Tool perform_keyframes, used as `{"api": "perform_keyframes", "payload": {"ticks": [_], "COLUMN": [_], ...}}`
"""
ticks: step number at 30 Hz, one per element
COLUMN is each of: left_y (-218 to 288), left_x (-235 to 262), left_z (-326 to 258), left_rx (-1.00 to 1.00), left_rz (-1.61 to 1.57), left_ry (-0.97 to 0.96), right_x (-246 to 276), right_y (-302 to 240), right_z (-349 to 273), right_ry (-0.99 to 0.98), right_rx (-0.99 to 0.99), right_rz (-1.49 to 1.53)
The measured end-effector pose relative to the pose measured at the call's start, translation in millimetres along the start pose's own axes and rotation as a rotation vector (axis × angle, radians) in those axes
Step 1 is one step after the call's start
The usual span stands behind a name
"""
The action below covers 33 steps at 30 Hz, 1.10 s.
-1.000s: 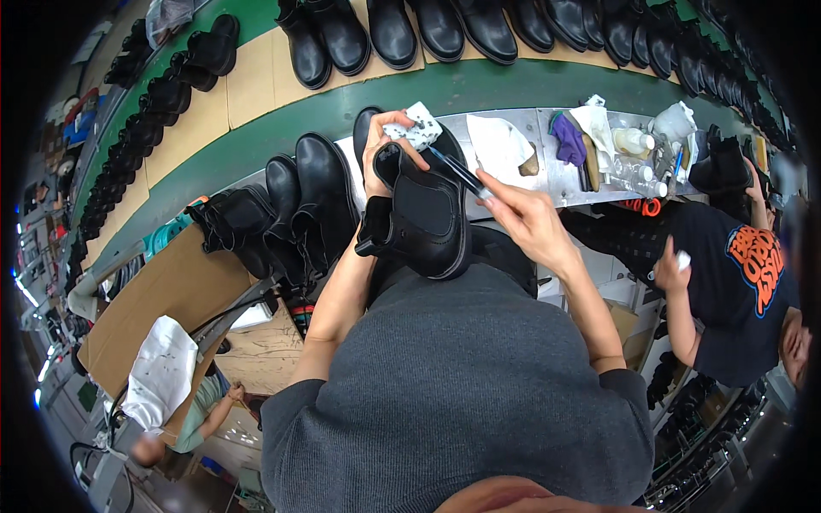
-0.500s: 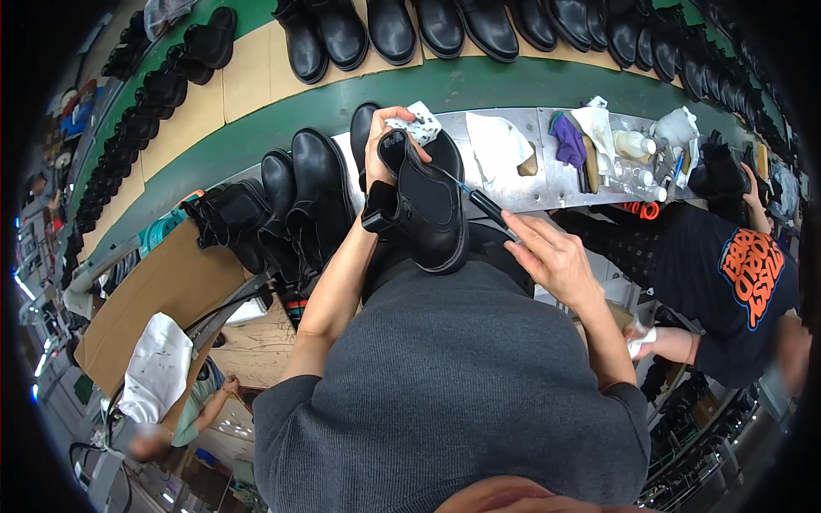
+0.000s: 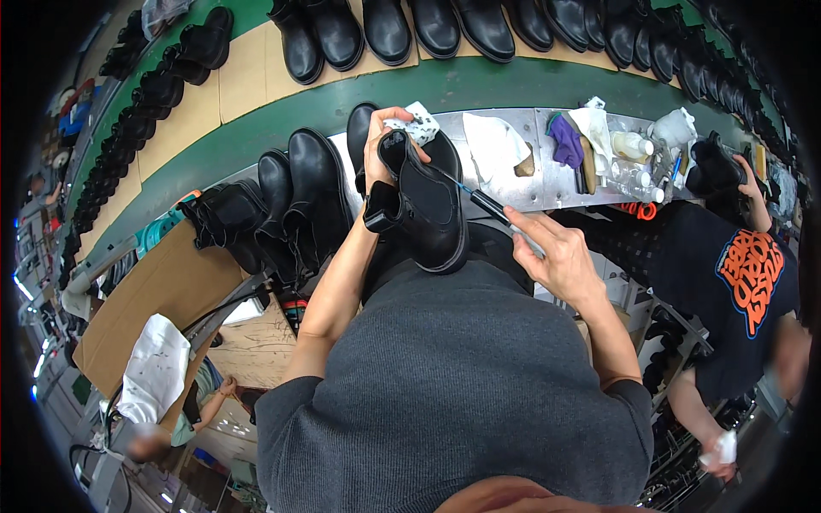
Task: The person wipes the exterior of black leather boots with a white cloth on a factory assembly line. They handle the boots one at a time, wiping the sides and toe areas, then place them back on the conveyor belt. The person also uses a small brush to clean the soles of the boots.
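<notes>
A black ankle boot (image 3: 428,209) is held in front of my body, its opening turned left and its side with the dark inset panel facing up. My left hand (image 3: 377,152) grips the boot by its shaft and also keeps a white pad with dark spots (image 3: 420,126) between its fingers. In my right hand (image 3: 552,254) is a slim tool with a black handle (image 3: 487,205), a blue collar and a thin tip. That tip points at the upper edge of the boot's panel; whether it touches I cannot tell.
More black boots (image 3: 318,184) stand left of my arm, and a row of them (image 3: 436,30) lines the far belt. A white cloth (image 3: 493,145), a purple cloth (image 3: 564,141) and clear bottles (image 3: 631,178) lie on the metal ledge. At right a co-worker in a black shirt (image 3: 714,282) handles a boot.
My hands, boot and tool have hardly moved; the tool's tip has shifted slightly along the panel's edge. The co-worker's hand with a white cloth has swung down and to the right.
</notes>
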<state>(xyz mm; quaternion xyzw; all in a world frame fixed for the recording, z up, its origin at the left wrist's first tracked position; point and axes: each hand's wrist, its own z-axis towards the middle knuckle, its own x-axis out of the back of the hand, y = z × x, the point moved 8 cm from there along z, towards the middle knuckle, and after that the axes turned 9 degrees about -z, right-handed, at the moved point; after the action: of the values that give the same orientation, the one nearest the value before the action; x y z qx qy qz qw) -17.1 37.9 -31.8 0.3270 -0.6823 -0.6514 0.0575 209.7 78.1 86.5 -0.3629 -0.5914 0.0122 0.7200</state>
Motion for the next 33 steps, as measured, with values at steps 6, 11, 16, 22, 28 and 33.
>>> {"api": "perform_keyframes", "payload": {"ticks": [6,11,16,22,28,33], "left_y": [3.0,0.1,-0.8,2.0,12.3,31.0], "left_x": [-0.1,2.4,5.3,6.1,-13.8,-33.9], "left_z": [0.3,1.1,1.6,1.0,-1.1,22.2], "left_rx": [-0.038,-0.061,-0.127,-0.195,0.044,-0.139], "left_rz": [0.096,0.075,0.095,0.185,-0.254,-0.088], "left_ry": [0.002,0.015,0.001,-0.037,-0.062,-0.185], "right_x": [4.2,2.5,-5.2,-3.7,21.7,1.2], "right_y": [3.4,4.2,7.1,7.6,5.8,27.3], "right_z": [-8.2,-14.8,-25.0,-29.3,8.7,45.7], "right_ry": [-0.055,-0.066,-0.057,-0.061,0.106,0.17], "right_rx": [-0.067,-0.122,-0.161,-0.193,-0.185,-0.178], "right_rz": [0.015,0.065,0.124,0.158,0.188,0.166]}}
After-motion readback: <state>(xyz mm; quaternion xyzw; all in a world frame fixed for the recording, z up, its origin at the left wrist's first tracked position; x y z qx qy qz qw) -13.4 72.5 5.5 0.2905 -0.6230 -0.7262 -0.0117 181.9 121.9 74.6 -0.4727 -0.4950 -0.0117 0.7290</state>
